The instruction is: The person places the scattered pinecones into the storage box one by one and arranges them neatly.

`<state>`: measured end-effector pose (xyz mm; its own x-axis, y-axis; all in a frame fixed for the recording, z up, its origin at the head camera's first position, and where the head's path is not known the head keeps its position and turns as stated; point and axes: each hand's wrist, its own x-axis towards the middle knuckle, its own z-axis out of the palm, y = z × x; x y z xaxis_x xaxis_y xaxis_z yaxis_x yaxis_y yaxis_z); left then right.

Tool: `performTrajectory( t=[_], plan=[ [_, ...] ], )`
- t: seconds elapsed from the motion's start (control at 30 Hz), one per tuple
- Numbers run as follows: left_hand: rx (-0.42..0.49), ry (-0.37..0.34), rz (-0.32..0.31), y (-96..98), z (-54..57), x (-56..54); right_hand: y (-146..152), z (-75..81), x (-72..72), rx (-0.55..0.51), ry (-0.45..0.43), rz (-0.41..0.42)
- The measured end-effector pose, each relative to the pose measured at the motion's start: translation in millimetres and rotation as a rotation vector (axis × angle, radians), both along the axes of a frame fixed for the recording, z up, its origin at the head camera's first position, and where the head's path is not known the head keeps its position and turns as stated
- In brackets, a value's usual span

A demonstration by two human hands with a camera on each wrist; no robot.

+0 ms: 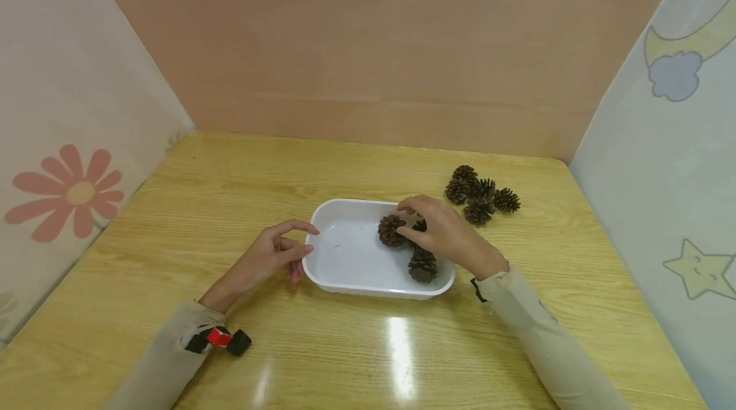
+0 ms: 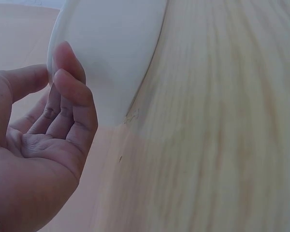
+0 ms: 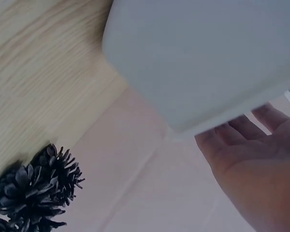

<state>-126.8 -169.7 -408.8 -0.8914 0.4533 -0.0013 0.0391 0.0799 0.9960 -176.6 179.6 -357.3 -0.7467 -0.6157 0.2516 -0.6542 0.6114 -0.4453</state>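
A white rectangular tray (image 1: 356, 285) with rounded corners rests on the wooden table, several brown pinecones inside its right half. At its left end, my left hand (image 1: 276, 250) holds the rim, with thumb and index fingertips at the edge and other fingers lower outside. My right hand (image 1: 443, 231) reaches over the tray's right end, thumb and fingers spread apart. Its thumb tip overlaps one pinecone (image 1: 391, 231); another pinecone (image 1: 423, 265) lies below the palm, and a third is partly hidden behind the hand. In the right wrist view, the fingers (image 3: 232, 130) pass behind the tray wall.
Several more pinecones (image 1: 480, 196) lie clustered on the table (image 1: 241, 180), beyond the tray to the right. A tan panel (image 1: 368, 46) stands at the back, with pale decorated walls on the left (image 1: 69, 97) and right (image 1: 650, 161).
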Motion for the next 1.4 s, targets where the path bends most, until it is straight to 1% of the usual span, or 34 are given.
performTrajectory(
  t=[0.23, 0.37, 0.57, 0.7, 0.83, 1.1, 1.23, 1.4],
  plan=[
    [-0.004, 0.008, 0.0, -2.0, 0.6, 0.1, 5, 7.5, 3.6, 0.048, 0.029, -0.029],
    [0.0, 0.01, -0.002, -2.7, 0.0, -0.1, 8, 11.1, 8.4, 0.073, 0.045, -0.04],
    [0.002, 0.005, -0.003, -1.9, -1.1, 0.3, 16, 13.5, 16.8, 0.111, 0.129, -0.05],
    [0.004, 0.004, -0.003, -1.3, -1.5, -0.2, 23, 17.6, 19.6, 0.088, 0.165, -0.061],
    [0.006, 0.005, -0.006, -0.6, -1.7, -0.5, 33, 19.1, 19.3, 0.061, 0.189, -0.073],
    [0.007, 0.004, -0.007, 0.1, -1.6, -0.5, 60, 21.7, 16.7, 0.035, 0.267, -0.13],
    [0.0, 0.003, 0.0, 0.4, -0.9, -0.3, 72, 24.6, 14.0, 0.007, 0.262, -0.168],
    [-0.005, 0.004, 0.0, 0.8, -0.9, -0.4, 84, 25.1, 8.9, 0.03, 0.202, -0.233]
  ],
)
